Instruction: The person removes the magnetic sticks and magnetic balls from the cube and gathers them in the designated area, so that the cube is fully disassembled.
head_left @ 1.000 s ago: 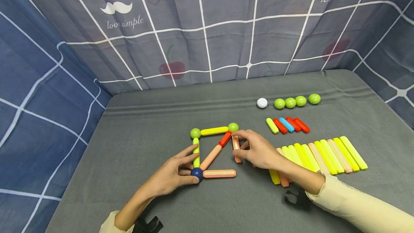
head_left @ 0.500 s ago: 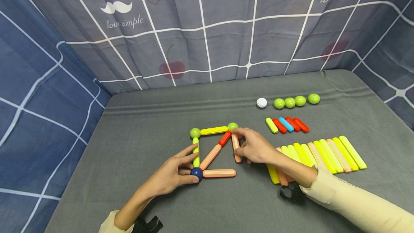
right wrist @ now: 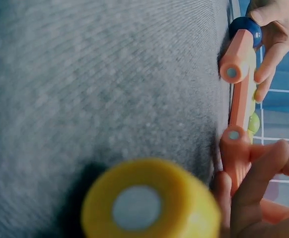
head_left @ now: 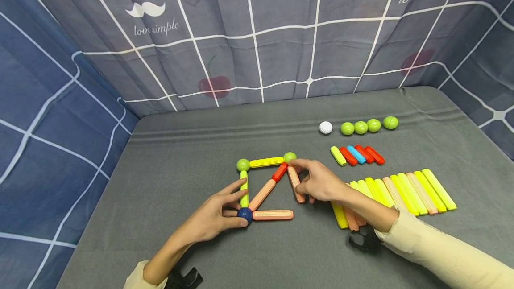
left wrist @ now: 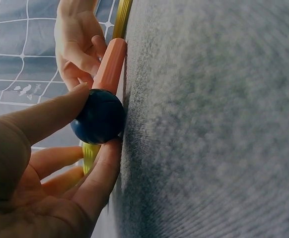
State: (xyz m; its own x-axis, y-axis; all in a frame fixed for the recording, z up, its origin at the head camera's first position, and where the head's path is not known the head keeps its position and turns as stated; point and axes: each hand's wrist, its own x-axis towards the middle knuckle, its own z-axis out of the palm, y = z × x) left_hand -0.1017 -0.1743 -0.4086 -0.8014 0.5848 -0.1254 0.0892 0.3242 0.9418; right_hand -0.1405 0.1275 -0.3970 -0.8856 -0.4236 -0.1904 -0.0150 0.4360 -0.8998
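My left hand [head_left: 214, 217] pinches a dark blue ball [head_left: 244, 214] between thumb and finger. From that ball run a yellow-green stick [head_left: 244, 195], a diagonal orange stick [head_left: 263, 195] and an orange stick [head_left: 273, 215] pointing right. A short red stick [head_left: 279, 171] continues the diagonal up to a green ball [head_left: 289, 158]. Another green ball [head_left: 242, 165] joins the yellow-green stick to a yellow stick [head_left: 267, 162]. My right hand [head_left: 321, 182] holds a further orange stick [head_left: 295, 182], its far end at the right green ball; the right wrist view shows its magnet-like end [right wrist: 233, 135].
A row of yellow and orange sticks [head_left: 401, 193] lies right of the build, partly under my right forearm. Behind it are short coloured sticks [head_left: 356, 154], a white ball [head_left: 325, 127] and several green balls [head_left: 360, 127]. A patterned curtain [head_left: 281, 57] borders the grey surface [head_left: 180, 146].
The near end of the orange stick in my right hand has swung slightly to the right, and the right fingers have drawn closer round it. My left hand stays on the blue ball.
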